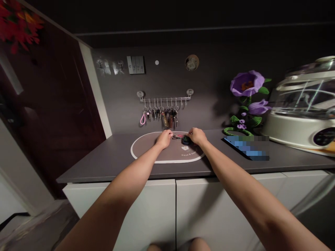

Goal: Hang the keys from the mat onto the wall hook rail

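A small bunch of keys (pixel 178 137) with a dark rounded fob (pixel 186 140) is between my two hands, over the brown oval mat (pixel 146 149) with a white rim. My left hand (pixel 164 138) is closed, its fingertips pinched at the left end of the keys. What sits in that pinch is too small to make out. On the other side, my right hand (pixel 198 136) has its fingers bent and closed at the keys' right end, just beside the fob. Its fingertips are partly hidden behind the hand.
Behind the mat, a clear hook rail (pixel 164 99) on the wall carries several key sets. To the right lie a phone (pixel 243 148), purple artificial flowers (pixel 247 84) and a white appliance (pixel 295 129). The counter's front edge runs above white cabinet doors (pixel 149 212).
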Tool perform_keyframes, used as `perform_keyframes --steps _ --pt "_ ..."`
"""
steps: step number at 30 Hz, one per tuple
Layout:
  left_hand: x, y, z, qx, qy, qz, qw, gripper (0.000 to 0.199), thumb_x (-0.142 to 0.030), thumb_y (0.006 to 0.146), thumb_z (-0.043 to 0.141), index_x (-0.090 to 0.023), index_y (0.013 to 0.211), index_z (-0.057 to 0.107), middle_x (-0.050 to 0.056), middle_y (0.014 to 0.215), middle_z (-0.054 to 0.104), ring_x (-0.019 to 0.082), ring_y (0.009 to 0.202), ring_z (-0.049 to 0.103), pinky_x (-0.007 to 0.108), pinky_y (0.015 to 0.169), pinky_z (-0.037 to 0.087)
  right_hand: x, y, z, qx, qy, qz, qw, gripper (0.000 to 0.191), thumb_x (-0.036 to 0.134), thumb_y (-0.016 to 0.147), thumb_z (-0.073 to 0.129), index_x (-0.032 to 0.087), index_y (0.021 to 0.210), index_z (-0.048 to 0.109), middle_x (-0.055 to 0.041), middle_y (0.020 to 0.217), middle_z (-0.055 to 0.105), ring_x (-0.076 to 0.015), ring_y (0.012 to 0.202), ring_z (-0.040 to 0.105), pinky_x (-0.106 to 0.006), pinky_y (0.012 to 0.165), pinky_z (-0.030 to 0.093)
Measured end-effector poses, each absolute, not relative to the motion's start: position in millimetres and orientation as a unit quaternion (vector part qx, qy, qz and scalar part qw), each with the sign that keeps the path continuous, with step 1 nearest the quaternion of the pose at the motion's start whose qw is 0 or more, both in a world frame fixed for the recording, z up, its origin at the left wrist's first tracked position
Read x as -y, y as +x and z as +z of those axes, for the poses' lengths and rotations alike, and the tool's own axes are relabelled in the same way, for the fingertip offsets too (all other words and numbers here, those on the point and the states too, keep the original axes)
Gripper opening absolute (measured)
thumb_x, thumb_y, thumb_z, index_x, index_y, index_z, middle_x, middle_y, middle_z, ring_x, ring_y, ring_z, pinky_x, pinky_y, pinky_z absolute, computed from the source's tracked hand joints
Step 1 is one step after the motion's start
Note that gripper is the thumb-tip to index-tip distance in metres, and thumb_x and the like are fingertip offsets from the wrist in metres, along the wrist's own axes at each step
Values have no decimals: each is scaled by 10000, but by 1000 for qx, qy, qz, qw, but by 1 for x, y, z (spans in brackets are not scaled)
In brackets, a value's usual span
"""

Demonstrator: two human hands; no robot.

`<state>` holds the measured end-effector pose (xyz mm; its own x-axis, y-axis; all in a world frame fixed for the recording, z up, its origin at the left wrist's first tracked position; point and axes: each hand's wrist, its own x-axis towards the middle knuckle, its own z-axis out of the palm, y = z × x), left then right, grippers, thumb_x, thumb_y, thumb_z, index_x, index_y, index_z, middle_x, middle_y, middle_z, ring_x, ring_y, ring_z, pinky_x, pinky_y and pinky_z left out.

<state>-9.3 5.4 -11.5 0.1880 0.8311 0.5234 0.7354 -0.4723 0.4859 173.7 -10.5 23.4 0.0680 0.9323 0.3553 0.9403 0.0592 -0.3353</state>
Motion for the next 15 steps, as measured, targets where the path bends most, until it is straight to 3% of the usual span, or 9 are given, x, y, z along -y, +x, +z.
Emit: perform_keyframes --steps 6,15 --pt "-7 -9 -12 -496 782 371 63 162 -177 810 414 -171 775 572 44 864 579 143 857 511 274 826 385 5 172 21 700 -669 -17 247 249 295 736 541 131 845 693 -164 878 668 -228 831 624 -259 670 420" --pt "-4 -7 -10 -470 792 383 65 163 -191 810 419 -171 788 579 45 850 584 152 857 509 284 818 393 4 171 24 712 -638 23 293 205 207 698 570 171 854 698 -88 864 685 -184 838 623 -211 696 427"
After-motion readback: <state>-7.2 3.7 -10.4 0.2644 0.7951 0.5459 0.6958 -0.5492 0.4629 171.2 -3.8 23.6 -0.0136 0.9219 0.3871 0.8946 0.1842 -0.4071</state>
